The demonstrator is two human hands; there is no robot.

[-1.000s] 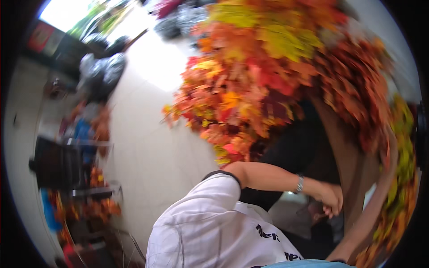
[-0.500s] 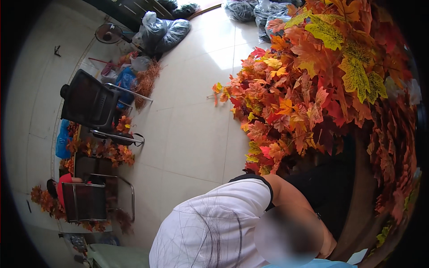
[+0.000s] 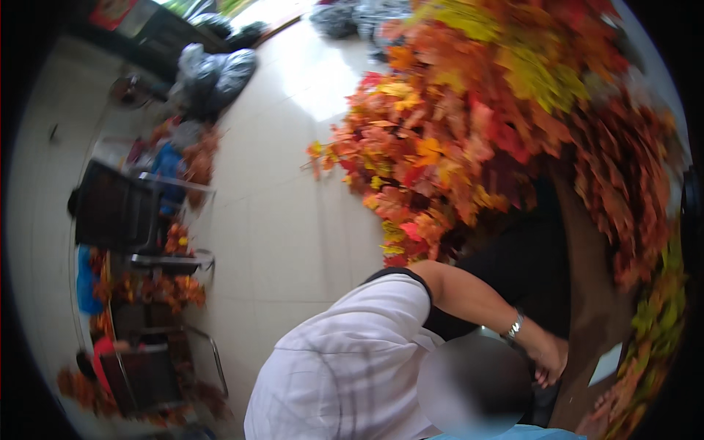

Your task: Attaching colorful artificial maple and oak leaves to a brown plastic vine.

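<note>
My left arm, in a white sleeve with dark trim and a metal wristwatch (image 3: 515,324), reaches right across my dark trousers (image 3: 524,268). The fingers of my left hand (image 3: 550,361) are curled downward beside a brown tabletop edge (image 3: 589,286); anything inside them is hidden. At the lower right, a blurred skin-toned shape looks like part of my right hand (image 3: 604,402), low by green-yellow leaves (image 3: 656,323); its grip does not show. Between the hands lies a white card or sheet (image 3: 607,364). A large heap of red, orange and yellow artificial maple leaves (image 3: 433,147) rises beyond my arm.
Bunched rust-coloured leaves (image 3: 623,183) hang at the right. Across the tiled floor (image 3: 271,227) stand dark chairs (image 3: 117,205), with a person in red (image 3: 104,367) by one. Filled plastic bags (image 3: 213,77) sit at the far left, others (image 3: 337,18) behind the heap.
The view has shifted, so the room appears farther left. My left forearm has straightened toward the right, bringing the watch and curled fingers into sight. More of the white sheet shows.
</note>
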